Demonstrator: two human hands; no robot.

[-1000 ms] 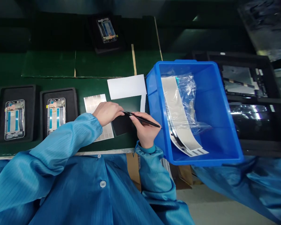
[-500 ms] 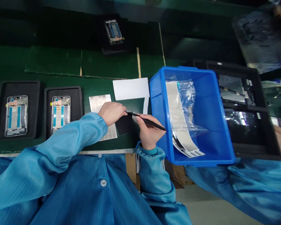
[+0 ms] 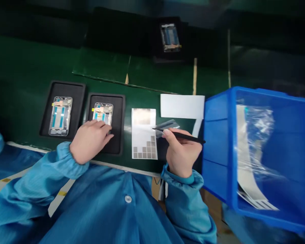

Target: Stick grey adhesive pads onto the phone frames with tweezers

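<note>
My left hand (image 3: 90, 140) lies over the lower part of an opened phone (image 3: 103, 112) in the second black tray (image 3: 119, 135). Its fingers are partly spread, thumb apart, near the phone's right edge; fingertip contact is hard to judge. Black tweezers (image 3: 188, 136) are gripped in my right hand (image 3: 181, 152), tips pointing left over the edge of a white sticker sheet (image 3: 144, 134). Grey squares fill part of that sheet's lower end. Just behind the tweezers is a piece of clear film (image 3: 170, 125); whether they hold it, I cannot tell.
Another opened phone (image 3: 61, 117) lies in the left black tray (image 3: 77, 101), and one more phone (image 3: 170, 38) sits at the back. A white paper (image 3: 182, 106) lies beside the blue bin (image 3: 216, 135), which holds plastic wrap (image 3: 259, 128) and pale strips (image 3: 244, 152).
My left hand has left the tweezers' tips and moved left onto the phone in the second tray. My right hand still holds the tweezers. The view has swung left.
</note>
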